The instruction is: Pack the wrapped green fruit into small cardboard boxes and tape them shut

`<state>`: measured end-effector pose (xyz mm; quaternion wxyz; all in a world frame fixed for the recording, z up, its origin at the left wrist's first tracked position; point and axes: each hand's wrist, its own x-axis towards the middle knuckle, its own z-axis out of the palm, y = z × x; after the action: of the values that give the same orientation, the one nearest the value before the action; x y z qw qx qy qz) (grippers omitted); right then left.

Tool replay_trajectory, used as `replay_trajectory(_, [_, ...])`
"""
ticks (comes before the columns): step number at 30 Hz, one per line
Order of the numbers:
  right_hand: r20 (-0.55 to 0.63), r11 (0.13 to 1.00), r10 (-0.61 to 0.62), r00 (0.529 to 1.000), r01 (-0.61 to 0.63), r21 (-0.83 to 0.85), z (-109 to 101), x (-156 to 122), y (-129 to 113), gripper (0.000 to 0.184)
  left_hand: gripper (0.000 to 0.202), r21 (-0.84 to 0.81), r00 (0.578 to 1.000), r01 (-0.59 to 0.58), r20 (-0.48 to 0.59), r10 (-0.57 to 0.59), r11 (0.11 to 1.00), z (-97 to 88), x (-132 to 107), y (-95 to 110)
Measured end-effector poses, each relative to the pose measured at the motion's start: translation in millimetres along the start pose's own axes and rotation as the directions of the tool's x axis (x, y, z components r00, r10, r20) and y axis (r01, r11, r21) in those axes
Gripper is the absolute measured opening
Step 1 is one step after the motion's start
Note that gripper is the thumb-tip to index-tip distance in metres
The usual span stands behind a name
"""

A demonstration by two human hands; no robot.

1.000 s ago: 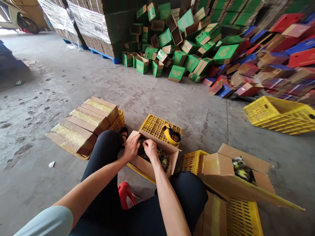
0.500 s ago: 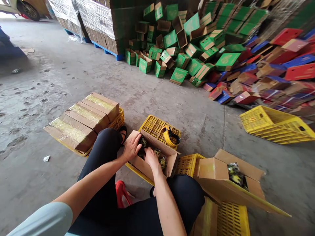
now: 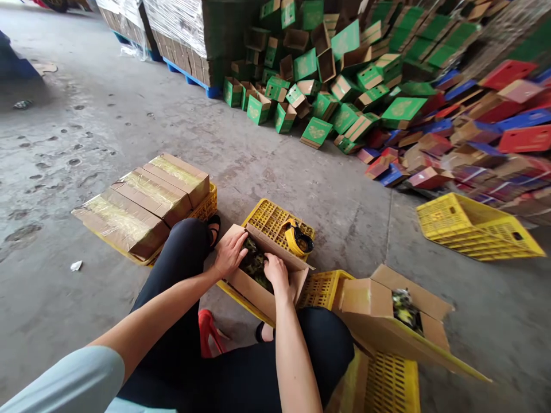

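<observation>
An open brown cardboard box (image 3: 253, 289) rests on an upturned yellow crate (image 3: 269, 221) between my knees. Dark green wrapped packets (image 3: 253, 265) fill it. My left hand (image 3: 229, 253) lies on the box's left rim with fingers spread over the packets. My right hand (image 3: 276, 274) presses down inside the box at its right end, fingers curled into the contents. A yellow tape dispenser (image 3: 299, 241) sits on the crate just beyond the box.
Three taped cartons (image 3: 146, 201) lie on a yellow crate at left. A second open carton (image 3: 387, 321) with packets sits on a crate at right. Another yellow crate (image 3: 473, 226) lies farther right. Green, red and blue boxes (image 3: 365, 74) pile up behind.
My right hand has slid from the middle of the box to its right end and pushed deeper. My left hand stays at the left rim. The view has shifted slightly.
</observation>
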<state>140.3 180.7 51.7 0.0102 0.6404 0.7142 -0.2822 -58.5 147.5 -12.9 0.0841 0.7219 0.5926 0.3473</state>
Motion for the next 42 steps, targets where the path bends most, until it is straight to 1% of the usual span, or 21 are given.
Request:
replay_trajectory(4, [0.023,0.993,-0.004,1.0,0.006,-0.12,16.5,4.7,-9.5,0.052,0.055,0.004,1.0,-0.024,-0.009,0.024,1.0,0.4,0.5,-1.1])
replay_trajectory(8, [0.057,0.984,-0.011,0.998,0.021,-0.176,19.3,11.8,-15.2,0.056,0.054,0.021,0.999,-0.033,-0.004,0.033,0.999,1.4,1.5,-2.1])
replay_trajectory(10, [0.049,0.984,-0.006,0.999,0.015,-0.179,18.6,14.1,-16.0,0.054,0.054,0.026,0.999,-0.033,0.007,0.032,0.999,1.5,2.4,-2.2])
replay_trajectory(12, [0.013,0.987,0.006,1.0,-0.004,-0.16,19.1,14.6,-16.3,0.047,0.054,0.031,0.999,-0.033,0.012,0.032,0.999,0.9,3.1,-2.1])
replay_trajectory(15, [-0.056,0.994,0.041,0.998,-0.047,-0.097,22.0,12.1,-16.8,0.035,0.053,0.04,0.999,-0.038,0.012,0.038,0.998,-0.4,3.1,-1.8])
replay_trajectory(18, [-0.097,0.996,0.091,0.991,-0.093,-0.008,22.5,8.5,-15.6,0.023,0.052,0.046,0.999,-0.049,0.005,0.049,0.998,-1.2,2.8,-1.7])
replay_trajectory(22, [-0.131,0.981,0.148,0.98,-0.13,0.143,11.1,4.3,-6.0,0.015,0.05,0.038,0.999,-0.049,-0.009,0.049,0.998,-1.0,2.5,-1.5])
replay_trajectory(23, [-0.132,0.974,0.148,0.98,-0.121,0.19,6.3,3.2,-2.0,0.016,0.05,0.033,0.999,-0.045,-0.012,0.046,0.998,-0.8,2.4,-1.5])
replay_trajectory(25, [-0.117,0.955,0.121,0.986,-0.083,0.284,-3.2,0.3,7.2,0.024,0.05,0.022,0.999,-0.039,-0.013,0.04,0.999,-0.5,2.2,-1.5])
replay_trajectory(27, [-0.077,0.936,0.08,0.994,-0.049,0.348,-10.0,-3.7,16.2,0.033,0.051,0.008,0.999,-0.036,-0.009,0.036,0.999,-0.3,1.8,-1.6])
replay_trajectory(28, [-0.049,0.933,0.064,0.997,-0.042,0.358,-11.4,-6.1,19.8,0.034,0.051,0.003,0.999,-0.034,-0.007,0.034,0.999,-0.3,1.7,-1.6])
replay_trajectory(30, [0.023,0.944,0.038,0.999,-0.044,0.328,-9.3,-10.8,23.8,0.027,0.051,-0.003,0.999,-0.031,-0.007,0.031,1.0,-0.5,1.3,-1.6])
replay_trajectory(32, [0.097,0.967,0.029,0.995,-0.053,0.248,-1.7,-14.4,22.3,0.019,0.051,-0.004,1.0,-0.029,-0.007,0.029,1.0,-0.9,1.1,-1.6])
replay_trajectory(33, [0.124,0.978,0.033,0.992,-0.058,0.199,2.9,-15.4,19.8,0.02,0.051,-0.004,1.0,-0.029,-0.006,0.029,1.0,-1.2,1.0,-1.6])
replay_trajectory(35, [0.147,0.992,0.05,0.988,-0.066,0.106,10.5,-16.0,13.4,0.022,0.051,-0.002,0.999,-0.032,-0.002,0.032,0.999,-1.6,0.9,-1.6])
replay_trajectory(37, [0.139,0.997,0.06,0.988,-0.067,0.041,11.2,-15.6,8.5,0.019,0.051,0.0,0.999,-0.036,0.0,0.036,0.999,-2.0,1.1,-1.6])
replay_trajectory(38, [0.131,0.998,0.054,0.99,-0.058,0.025,8.0,-15.6,7.8,0.018,0.052,0.002,0.999,-0.035,0.001,0.035,0.999,-2.0,1.2,-1.6])
replay_trajectory(40, [0.116,1.0,0.021,0.993,-0.024,0.018,-4.7,-16.8,10.3,0.016,0.052,0.006,1.0,-0.03,0.003,0.03,1.0,-2.0,1.5,-1.5])
replay_trajectory(42, [0.103,0.999,-0.027,0.994,0.023,0.04,-21.9,-19.7,16.4,0.023,0.052,0.009,1.0,-0.03,0.007,0.029,1.0,-1.9,1.7,-1.2])
